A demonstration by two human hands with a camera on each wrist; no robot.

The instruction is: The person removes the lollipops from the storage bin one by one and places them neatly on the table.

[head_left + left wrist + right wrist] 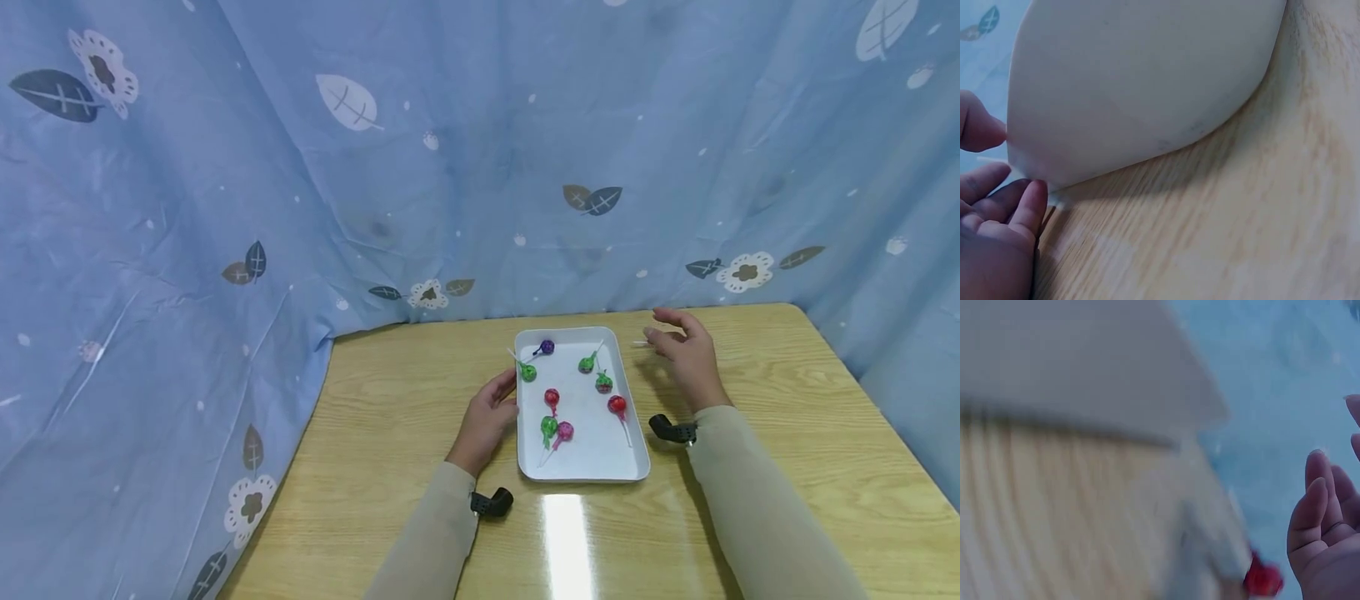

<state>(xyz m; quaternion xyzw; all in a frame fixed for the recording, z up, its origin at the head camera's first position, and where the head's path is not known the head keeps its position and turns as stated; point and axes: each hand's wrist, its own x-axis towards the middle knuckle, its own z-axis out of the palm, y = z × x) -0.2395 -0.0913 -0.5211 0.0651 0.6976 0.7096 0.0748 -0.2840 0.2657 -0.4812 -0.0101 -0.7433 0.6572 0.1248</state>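
A white tray holds several lollipops: a purple lollipop, a pink lollipop, red ones such as the red lollipop, and green ones such as the green lollipop. At the tray's left side my left hand rests with fingertips against the outer wall. Right of the tray hovers my right hand, thumb and forefinger apart. Beside its thumb a white stick shows. A red lollipop appears left of those fingers; whether it belongs to that stick is unclear.
The wooden table extends on both sides of the tray. Blue patterned curtain hangs behind and along the sides. Black wrist cameras sit on both wrists. A bright reflection lies on the tabletop in front of the tray.
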